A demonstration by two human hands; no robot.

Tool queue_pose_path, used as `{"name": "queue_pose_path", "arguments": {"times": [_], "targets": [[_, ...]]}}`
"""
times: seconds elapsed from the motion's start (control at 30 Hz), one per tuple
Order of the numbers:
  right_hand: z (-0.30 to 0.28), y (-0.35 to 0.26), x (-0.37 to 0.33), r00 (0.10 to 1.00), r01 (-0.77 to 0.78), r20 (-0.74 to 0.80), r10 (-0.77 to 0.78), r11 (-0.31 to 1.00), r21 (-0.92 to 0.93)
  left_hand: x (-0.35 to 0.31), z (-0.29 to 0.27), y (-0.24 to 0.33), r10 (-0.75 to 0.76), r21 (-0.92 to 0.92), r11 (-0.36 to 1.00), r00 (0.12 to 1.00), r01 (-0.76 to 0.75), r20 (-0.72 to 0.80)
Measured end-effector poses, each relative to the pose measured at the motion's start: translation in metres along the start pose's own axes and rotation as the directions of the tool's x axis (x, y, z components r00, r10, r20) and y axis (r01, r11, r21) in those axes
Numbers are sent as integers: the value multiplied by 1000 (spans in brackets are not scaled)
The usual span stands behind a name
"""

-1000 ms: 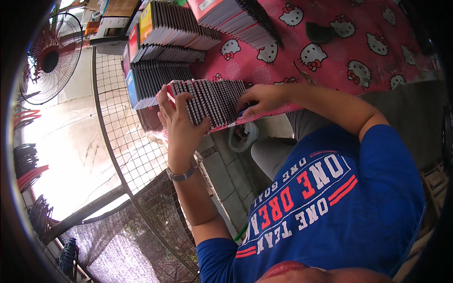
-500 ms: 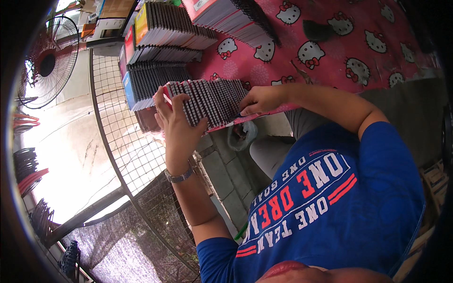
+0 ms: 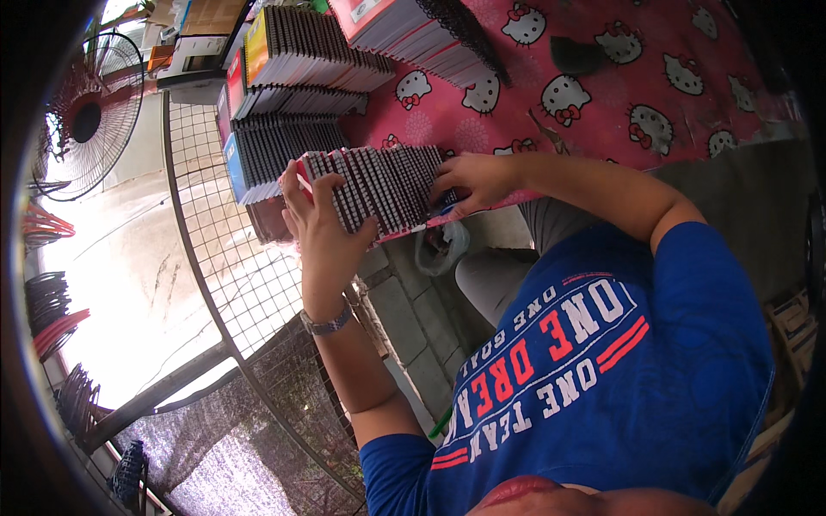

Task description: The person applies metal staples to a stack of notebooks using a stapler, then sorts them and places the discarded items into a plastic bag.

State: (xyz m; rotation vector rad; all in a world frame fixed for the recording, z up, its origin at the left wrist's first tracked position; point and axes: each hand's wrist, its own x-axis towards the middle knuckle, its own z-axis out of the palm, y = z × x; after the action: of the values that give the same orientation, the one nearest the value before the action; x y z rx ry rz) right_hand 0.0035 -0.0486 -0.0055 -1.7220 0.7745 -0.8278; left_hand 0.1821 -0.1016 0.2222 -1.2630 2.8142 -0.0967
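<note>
A row of spiral-bound notebooks (image 3: pixel 374 185) stands packed together at the table's near edge, coil bindings facing up. At its left end, my left hand (image 3: pixel 320 219) grips the row, thumb on the near side and fingers over the pinkish-red end cover. My right hand (image 3: pixel 477 181) has its fingers curled against the row's right end. Beneath that palm shows a small dark blue patch, mostly hidden, which I cannot make out.
More spiral-bound notebooks (image 3: pixel 288 142) stand in rows beyond, with another stack (image 3: pixel 422 39) farther back. A pink patterned cloth (image 3: pixel 594 112) covers the table. Below its edge is a plastic bag (image 3: pixel 440 249). A wire mesh (image 3: pixel 215 198) and a fan (image 3: pixel 86 120) are at left.
My right hand has shifted slightly, its fingers now spread farther over the right end of the row. My left hand stays in place.
</note>
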Motion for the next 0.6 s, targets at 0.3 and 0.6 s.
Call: {"name": "queue_pose_path", "arguments": {"times": [0.3, 0.6], "targets": [[-5, -5, 4, 995, 99, -9, -100, 991, -88, -1, -1, -5, 18, -32, 999, 1000, -18, 7], [0, -2, -6, 967, 151, -119, -227, 880, -451, -2, 0, -5, 7, -43, 999, 1000, -7, 10]]}}
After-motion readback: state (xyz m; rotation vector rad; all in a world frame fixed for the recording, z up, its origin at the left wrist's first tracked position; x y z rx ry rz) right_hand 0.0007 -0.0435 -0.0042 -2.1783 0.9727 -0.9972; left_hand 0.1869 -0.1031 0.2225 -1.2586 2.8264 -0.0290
